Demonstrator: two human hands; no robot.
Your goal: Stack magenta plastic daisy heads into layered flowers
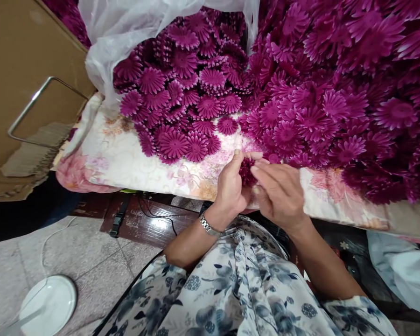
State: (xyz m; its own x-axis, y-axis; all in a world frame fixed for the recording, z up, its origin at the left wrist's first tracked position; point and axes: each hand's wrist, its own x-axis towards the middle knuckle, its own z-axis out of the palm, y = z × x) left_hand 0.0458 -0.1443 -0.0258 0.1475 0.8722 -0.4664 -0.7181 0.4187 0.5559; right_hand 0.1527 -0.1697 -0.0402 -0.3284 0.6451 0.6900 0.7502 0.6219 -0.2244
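My left hand (231, 184) and my right hand (278, 191) meet at the near edge of a table covered by a floral cloth (126, 158). Both pinch one small purple plastic flower (247, 170) between their fingertips. A metal watch (208, 226) sits on my left wrist. Just beyond the hands lies a big heap of purple flowers (301, 93) spreading to the right. More of them spill from a clear plastic bag (126, 28) at the back left.
A cardboard box (21, 70) with a metal wire handle (38, 98) stands at the left. A white round lid (47, 303) lies on the tiled floor below. Dark wooden boards and a cable are under the table. My lap wears floral fabric (238, 284).
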